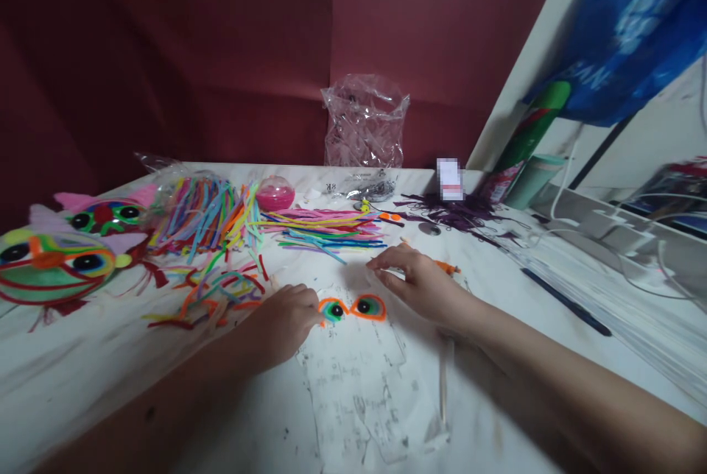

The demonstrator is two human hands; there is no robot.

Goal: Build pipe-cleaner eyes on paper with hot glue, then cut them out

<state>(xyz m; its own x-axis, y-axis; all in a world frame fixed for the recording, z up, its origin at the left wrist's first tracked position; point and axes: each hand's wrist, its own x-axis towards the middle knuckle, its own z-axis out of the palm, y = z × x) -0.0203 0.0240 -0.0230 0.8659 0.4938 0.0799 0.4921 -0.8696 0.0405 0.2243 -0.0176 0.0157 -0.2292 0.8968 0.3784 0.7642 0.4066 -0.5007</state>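
A pair of pipe-cleaner eyes (353, 308), orange-rimmed with green rings and black centres, lies on a printed paper sheet (364, 386) on the white table. My left hand (284, 319) is curled closed with its fingertips on the left eye. My right hand (417, 279) hovers just above and to the right of the right eye, fingers bent and pinched together near an orange pipe cleaner (446, 266); what it grips, if anything, I cannot make out.
Loose coloured pipe cleaners (325, 227) and a bagged bundle (196, 213) lie behind the hands. Two finished masks (55, 264) sit at left. A pink dome (275, 193), clear plastic bag (364, 124), purple scraps (458, 213), a thin stick (442, 386) and cables (607, 238) at right.
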